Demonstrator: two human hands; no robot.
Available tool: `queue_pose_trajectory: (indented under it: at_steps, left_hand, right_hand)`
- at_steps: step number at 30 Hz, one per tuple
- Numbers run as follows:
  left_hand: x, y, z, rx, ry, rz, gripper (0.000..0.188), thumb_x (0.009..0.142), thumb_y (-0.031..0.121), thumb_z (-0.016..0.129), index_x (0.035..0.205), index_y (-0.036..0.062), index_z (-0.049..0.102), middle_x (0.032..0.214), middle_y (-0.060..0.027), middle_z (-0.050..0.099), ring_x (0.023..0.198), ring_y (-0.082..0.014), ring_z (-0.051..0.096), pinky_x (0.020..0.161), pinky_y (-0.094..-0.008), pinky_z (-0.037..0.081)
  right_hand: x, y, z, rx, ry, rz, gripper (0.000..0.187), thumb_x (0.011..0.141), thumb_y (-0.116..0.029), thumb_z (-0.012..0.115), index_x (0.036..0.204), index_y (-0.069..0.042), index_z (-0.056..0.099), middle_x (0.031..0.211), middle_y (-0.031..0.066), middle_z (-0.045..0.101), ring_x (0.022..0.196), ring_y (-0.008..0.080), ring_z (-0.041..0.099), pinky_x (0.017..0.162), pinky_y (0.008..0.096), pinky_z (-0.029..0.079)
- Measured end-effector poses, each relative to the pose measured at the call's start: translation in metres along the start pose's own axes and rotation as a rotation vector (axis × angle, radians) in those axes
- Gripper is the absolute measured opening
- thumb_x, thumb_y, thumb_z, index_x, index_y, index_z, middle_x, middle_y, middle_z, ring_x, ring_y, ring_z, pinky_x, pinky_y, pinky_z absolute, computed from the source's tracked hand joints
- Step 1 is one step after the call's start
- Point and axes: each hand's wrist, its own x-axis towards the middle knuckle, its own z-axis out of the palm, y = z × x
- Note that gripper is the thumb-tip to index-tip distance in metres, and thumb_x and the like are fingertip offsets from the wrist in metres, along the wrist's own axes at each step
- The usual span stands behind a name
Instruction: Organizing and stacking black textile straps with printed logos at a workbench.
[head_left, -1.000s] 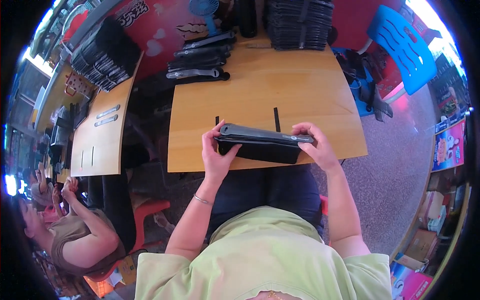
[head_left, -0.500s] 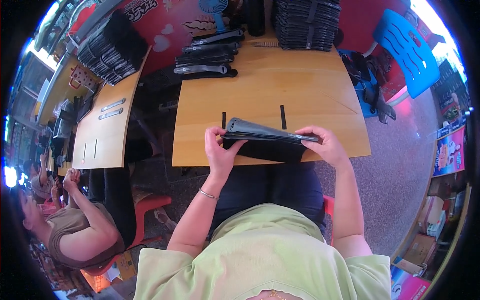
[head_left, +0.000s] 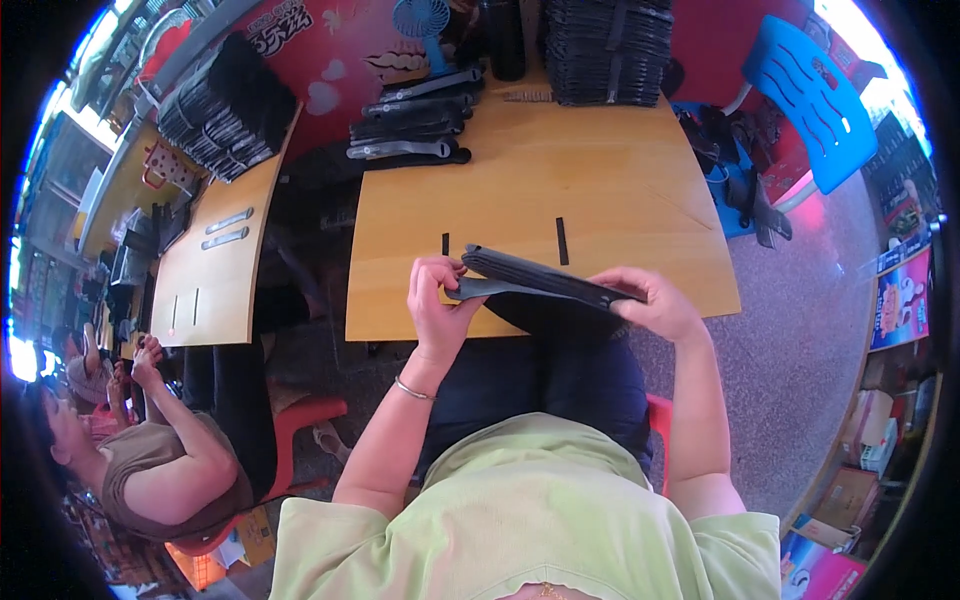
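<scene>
Over the table's front edge I hold a folded black piece [head_left: 545,278], made of long flat layers with a darker panel hanging beneath; its exact kind I cannot make out. My left hand [head_left: 440,302] pinches a grey strip [head_left: 487,288] at its left end, which stands apart from the upper layers. My right hand [head_left: 655,302] grips the right end, thumb below and fingers above. Two short black strips [head_left: 562,241] lie upright on the wooden table [head_left: 640,190] just beyond the held piece.
Similar folded black pieces [head_left: 415,125] with grey strips lie at the table's far left. Behind stand a tall black stack [head_left: 607,50], a blue fan [head_left: 422,25] and a dark cylinder [head_left: 503,40]. Left, another person [head_left: 175,450] sits beside a second table [head_left: 215,275]. A blue chair [head_left: 810,100] stands right.
The held piece has tilted, its upper layers swinging up at the left. Its grey strip has come apart from them in my left hand. My right hand keeps the right end.
</scene>
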Motion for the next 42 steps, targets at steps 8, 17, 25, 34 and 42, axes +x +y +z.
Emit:
queue_pose_trajectory:
  at_steps: [8, 17, 25, 34, 42]
  left_hand:
    - [0.021, 0.024, -0.012, 0.073, -0.047, 0.133, 0.046, 0.057, -0.004, 0.083, 0.075, 0.0052, 0.042, 0.082, -0.0125, 0.054, 0.077, -0.0243, 0.057, 0.064, -0.0299, 0.051]
    - [0.063, 0.07, -0.055, 0.1, 0.011, 0.187, 0.025, 0.064, 0.003, 0.082, 0.084, 0.0027, 0.066, 0.078, -0.0057, 0.059, 0.066, -0.016, 0.057, 0.059, -0.024, 0.046]
    - [0.056, 0.046, -0.016, -0.293, -0.394, 0.111, 0.023, 0.062, 0.011, 0.083, 0.082, 0.008, 0.07, 0.12, -0.0178, 0.055, 0.109, -0.0299, 0.056, 0.09, -0.039, 0.047]
    - [0.035, -0.004, 0.015, -0.501, -0.369, -0.133, 0.018, 0.07, 0.002, 0.076, 0.085, 0.0043, 0.066, 0.13, -0.0186, 0.05, 0.123, -0.0318, 0.048, 0.103, -0.0425, 0.037]
    - [0.022, -0.007, 0.022, -0.272, -0.171, -0.061, 0.018, 0.072, -0.007, 0.072, 0.086, 0.0006, 0.063, 0.1, -0.0124, 0.063, 0.089, -0.0198, 0.06, 0.074, -0.0273, 0.05]
  right_hand:
    - [0.0, 0.01, -0.001, -0.078, 0.291, 0.018, 0.036, 0.085, -0.008, 0.063, 0.118, 0.002, 0.058, 0.108, 0.0049, 0.063, 0.1, 0.0112, 0.056, 0.092, 0.0251, 0.042]
    - [0.008, 0.025, -0.014, 0.121, 0.606, -0.278, 0.034, 0.088, -0.01, 0.062, 0.119, -0.001, 0.051, 0.101, 0.0037, 0.061, 0.091, 0.0085, 0.056, 0.08, 0.022, 0.045]
    - [0.005, 0.022, -0.01, 0.03, 0.576, -0.319, 0.029, 0.085, -0.006, 0.066, 0.112, -0.005, 0.057, 0.095, 0.0044, 0.063, 0.088, 0.01, 0.057, 0.08, 0.0244, 0.045]
    - [0.001, 0.015, -0.005, 0.014, 0.281, -0.282, 0.019, 0.088, -0.009, 0.062, 0.106, -0.005, 0.062, 0.094, 0.0039, 0.065, 0.092, 0.0109, 0.058, 0.086, 0.0253, 0.043]
    - [0.008, 0.029, -0.01, -0.072, 0.412, -0.35, 0.04, 0.09, -0.017, 0.062, 0.127, -0.006, 0.051, 0.114, 0.0057, 0.058, 0.1, 0.0099, 0.054, 0.088, 0.0242, 0.042]
